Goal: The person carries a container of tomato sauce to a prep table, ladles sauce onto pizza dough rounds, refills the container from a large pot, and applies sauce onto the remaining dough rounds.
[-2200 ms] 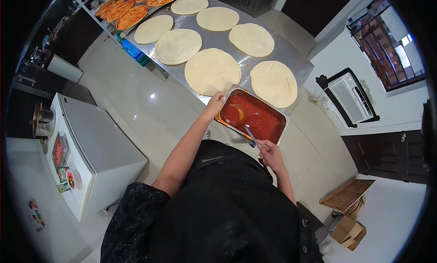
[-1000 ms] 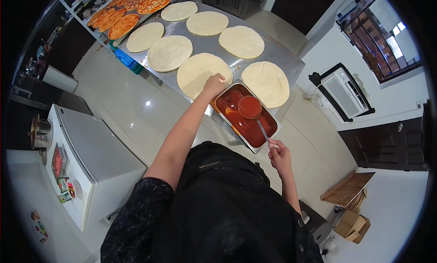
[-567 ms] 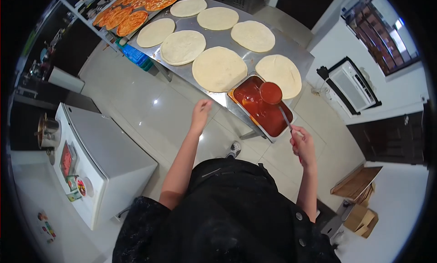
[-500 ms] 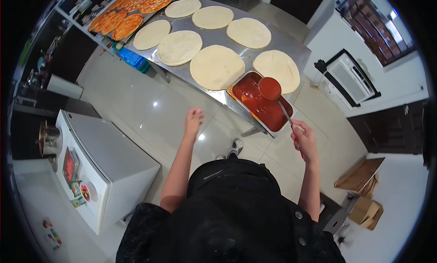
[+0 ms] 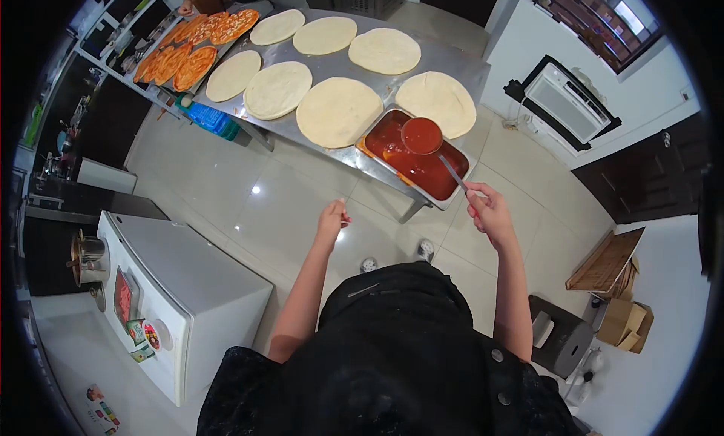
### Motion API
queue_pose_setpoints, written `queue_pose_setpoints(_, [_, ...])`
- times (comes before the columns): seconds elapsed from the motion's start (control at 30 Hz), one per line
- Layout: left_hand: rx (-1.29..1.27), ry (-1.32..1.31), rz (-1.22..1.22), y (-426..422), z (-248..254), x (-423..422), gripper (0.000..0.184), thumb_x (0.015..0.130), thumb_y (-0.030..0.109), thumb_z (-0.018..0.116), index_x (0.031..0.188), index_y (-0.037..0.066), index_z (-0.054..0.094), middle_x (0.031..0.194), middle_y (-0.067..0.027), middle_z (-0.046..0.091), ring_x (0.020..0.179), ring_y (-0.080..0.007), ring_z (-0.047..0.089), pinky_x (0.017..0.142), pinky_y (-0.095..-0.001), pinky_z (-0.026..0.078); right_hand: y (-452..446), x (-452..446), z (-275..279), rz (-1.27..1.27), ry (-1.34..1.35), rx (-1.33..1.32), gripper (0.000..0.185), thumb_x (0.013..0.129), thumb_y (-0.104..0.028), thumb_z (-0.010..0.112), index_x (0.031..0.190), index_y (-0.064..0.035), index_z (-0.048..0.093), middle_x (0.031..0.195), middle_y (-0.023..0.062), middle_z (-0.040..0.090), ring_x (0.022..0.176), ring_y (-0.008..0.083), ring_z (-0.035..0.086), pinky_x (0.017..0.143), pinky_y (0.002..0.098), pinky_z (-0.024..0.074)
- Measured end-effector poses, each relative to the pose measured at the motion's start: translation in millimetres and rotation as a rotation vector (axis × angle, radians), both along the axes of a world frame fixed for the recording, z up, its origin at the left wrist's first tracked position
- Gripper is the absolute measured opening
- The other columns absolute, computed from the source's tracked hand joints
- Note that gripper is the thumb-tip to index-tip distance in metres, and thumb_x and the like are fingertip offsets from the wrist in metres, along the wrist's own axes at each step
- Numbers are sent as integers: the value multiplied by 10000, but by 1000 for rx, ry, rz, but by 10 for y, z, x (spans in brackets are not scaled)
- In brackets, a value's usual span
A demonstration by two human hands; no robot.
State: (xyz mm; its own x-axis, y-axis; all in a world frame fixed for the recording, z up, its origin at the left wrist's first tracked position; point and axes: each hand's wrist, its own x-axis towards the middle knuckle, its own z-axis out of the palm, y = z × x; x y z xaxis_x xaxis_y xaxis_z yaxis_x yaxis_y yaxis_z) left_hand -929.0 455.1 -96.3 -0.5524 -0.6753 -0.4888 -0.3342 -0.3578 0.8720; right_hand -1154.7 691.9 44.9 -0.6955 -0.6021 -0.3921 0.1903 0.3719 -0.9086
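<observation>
My right hand (image 5: 490, 216) is closed round the handle of a ladle (image 5: 452, 170). The ladle's round bowl is full of red sauce and hangs over a rectangular metal pan (image 5: 460, 181) of the same sauce. Beside the pan, rolled dough rounds (image 5: 339, 113) lie on the steel table, one (image 5: 436, 104) just behind the pan's right side. My left hand (image 5: 330, 225) hovers over the floor in front of the table, fingers loosely curled and partly apart, with nothing visible in them.
Several plain dough rounds (image 5: 277, 90) cover the steel table (image 5: 332, 68). Sauced rounds (image 5: 194, 68) sit on a tray at its far left, near another person's hand (image 5: 185, 8). A white chest freezer (image 5: 188, 266) stands at my left, cardboard boxes (image 5: 622, 323) at my right.
The ladle stays over the sauce pan, still full. My left hand's fingers have curled in more. The camera view has shifted, and another person shows at the table's far end.
</observation>
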Motion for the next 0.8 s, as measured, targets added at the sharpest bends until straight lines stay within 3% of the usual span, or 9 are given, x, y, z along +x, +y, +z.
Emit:
queue_pose_setpoints(0.07, [42,-12,-150,129,-33,-185,273,912,362,456,746,145,478,704,15,508,677,-118,550,673,-291,449,29,-104,-8,6,17,17,254,910,-171,523,1130,-51,564,550,-24,459,377,26,310,343,210,217])
queue_pose_setpoints(0.17, [173,-14,-188,329,3,-489,270,907,354,467,738,144,483,728,9,523,700,-122,551,686,-291,450,108,-259,-45,65,-39,0,243,909,-156,519,1122,-50,570,544,-26,465,394,37,334,361,218,249])
queue_pose_setpoints(0.3, [230,6,-105,610,61,-851,261,908,350,467,759,137,491,748,3,524,731,-128,551,696,-296,450,159,-507,-230,175,120,47,223,899,-137,533,1090,-36,590,522,-8,471,453,60,387,430,244,314])
queue_pose_setpoints(0.37, [257,6,-91,751,34,-968,249,912,345,451,787,140,518,762,17,553,731,-108,567,676,-273,448,190,-646,-398,241,393,25,212,890,-123,539,1071,-30,600,504,6,468,459,67,388,442,257,322])
queue_pose_setpoints(0.8, [339,9,123,1348,-27,-971,206,903,324,492,888,120,513,848,-15,520,806,-140,539,728,-308,455,242,-1119,-424,353,169,10,206,894,-121,534,1068,-30,597,505,4,471,463,65,414,446,250,325])
